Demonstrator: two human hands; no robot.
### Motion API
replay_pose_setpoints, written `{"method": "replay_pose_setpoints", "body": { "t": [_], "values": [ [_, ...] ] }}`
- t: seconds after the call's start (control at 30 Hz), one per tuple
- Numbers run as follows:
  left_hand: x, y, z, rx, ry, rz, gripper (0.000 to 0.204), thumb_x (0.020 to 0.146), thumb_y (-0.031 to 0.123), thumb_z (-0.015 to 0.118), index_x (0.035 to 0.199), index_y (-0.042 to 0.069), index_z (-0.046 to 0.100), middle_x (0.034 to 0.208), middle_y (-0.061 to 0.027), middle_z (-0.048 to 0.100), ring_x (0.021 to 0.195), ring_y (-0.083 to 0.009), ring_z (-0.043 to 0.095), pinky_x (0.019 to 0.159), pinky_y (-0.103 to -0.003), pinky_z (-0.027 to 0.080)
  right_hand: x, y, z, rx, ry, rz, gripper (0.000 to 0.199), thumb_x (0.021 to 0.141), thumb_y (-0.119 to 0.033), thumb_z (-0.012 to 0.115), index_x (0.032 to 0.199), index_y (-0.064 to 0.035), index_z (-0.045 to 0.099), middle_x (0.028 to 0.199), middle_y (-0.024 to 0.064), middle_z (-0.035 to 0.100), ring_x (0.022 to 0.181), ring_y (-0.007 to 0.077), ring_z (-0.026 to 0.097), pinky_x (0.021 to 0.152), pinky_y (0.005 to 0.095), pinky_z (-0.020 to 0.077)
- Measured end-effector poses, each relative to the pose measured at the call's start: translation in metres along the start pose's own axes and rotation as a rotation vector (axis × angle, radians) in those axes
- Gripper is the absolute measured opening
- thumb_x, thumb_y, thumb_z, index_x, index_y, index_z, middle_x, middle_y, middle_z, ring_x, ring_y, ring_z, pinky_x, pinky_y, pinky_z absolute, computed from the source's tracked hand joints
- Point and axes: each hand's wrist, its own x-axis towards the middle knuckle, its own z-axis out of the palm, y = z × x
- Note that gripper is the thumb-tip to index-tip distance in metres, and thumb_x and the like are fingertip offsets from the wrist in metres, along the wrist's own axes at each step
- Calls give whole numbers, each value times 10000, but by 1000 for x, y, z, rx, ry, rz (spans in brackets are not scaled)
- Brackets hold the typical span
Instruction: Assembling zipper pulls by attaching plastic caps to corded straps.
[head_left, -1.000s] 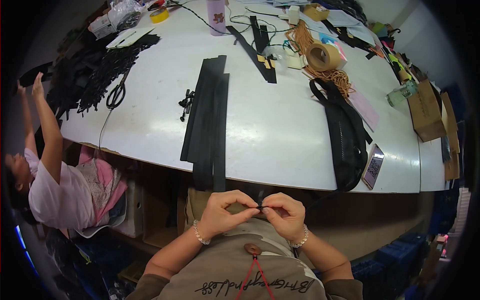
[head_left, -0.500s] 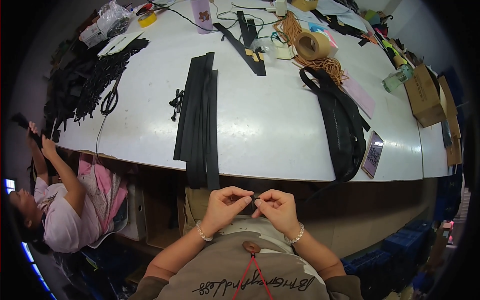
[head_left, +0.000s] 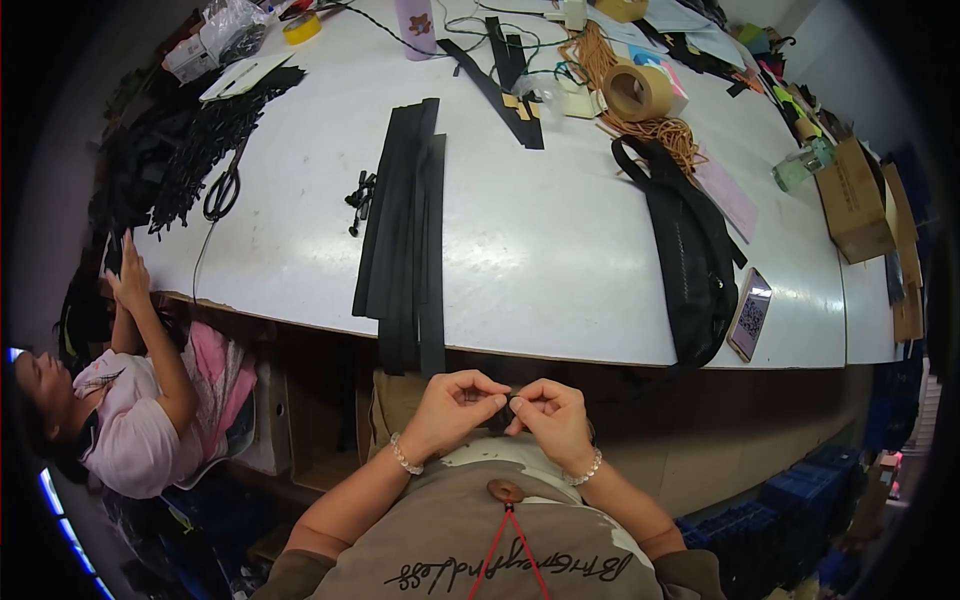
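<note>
My left hand (head_left: 455, 412) and my right hand (head_left: 550, 415) meet in front of my body, just off the table's near edge. Each pinches thumb against forefinger on a tiny dark piece (head_left: 511, 397), too small to name and mostly covered by the fingertips. Beyond them, long flat black strips (head_left: 405, 220) lie stacked and reach over the table edge. Beside the stack is a small cluster of black parts (head_left: 360, 203). A black bag (head_left: 690, 265) with a strap rests to the right on the white table (head_left: 545, 250).
A phone (head_left: 750, 315) lies right of the bag. Black scissors (head_left: 222, 195) are at left near a heap of black cords (head_left: 205, 145). Tape rolls (head_left: 638, 93), brown cord (head_left: 675, 135) and a cardboard box (head_left: 853, 200) stand farther back. A co-worker (head_left: 140, 400) sits at left.
My hands keep the same pinch with hardly any movement. The co-worker's hands have come lower and closer together by the table's left edge. The view has shifted slightly.
</note>
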Motion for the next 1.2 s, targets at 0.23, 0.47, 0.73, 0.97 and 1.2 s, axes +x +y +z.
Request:
{"method": "replay_pose_setpoints", "body": {
  "t": [0.23, 0.47, 0.73, 0.97, 1.2],
  "values": [
    [16, -26, -2, 29, 119, 27, 223, 860, 36, 647, 1078, -7, 666, 925, -33, 679, 795, -60, 599, 704, -202, 495, 21, 17, -8, 126, 56, 120, 95, 885, -57, 615, 850, 31, 605, 686, 71, 627, 554, 131, 614, 533, 259, 541],
    [32, -32, 2, -95, 167, -144, 197, 868, 108, 664, 1048, 29, 676, 883, -11, 676, 727, -49, 585, 635, -196, 477, 31, 23, -12, 196, 141, 164, 101, 892, -64, 605, 831, 17, 600, 674, 77, 611, 562, 145, 610, 556, 293, 558],
    [39, -38, -1, -201, 158, -233, 98, 861, 133, 680, 938, 72, 677, 835, 16, 664, 683, -55, 575, 629, -199, 464, 35, 30, -13, 247, 182, 98, 99, 880, -74, 632, 829, 10, 615, 665, 64, 623, 543, 132, 614, 533, 262, 547],
    [39, -37, 2, -276, 196, -264, 111, 866, 155, 676, 910, 54, 677, 756, 21, 640, 628, -40, 530, 576, -189, 434, 35, 36, -11, 290, 205, 55, 86, 873, -65, 641, 838, 9, 615, 678, 67, 631, 536, 130, 611, 523, 254, 538],
    [38, -36, 7, -353, 249, -247, 130, 890, 146, 635, 917, 28, 683, 755, 10, 640, 608, -37, 512, 553, -178, 411, 34, 37, -8, 282, 233, 23, 80, 870, -49, 639, 837, 19, 613, 691, 73, 634, 539, 129, 607, 519, 245, 527]
  ]
}}
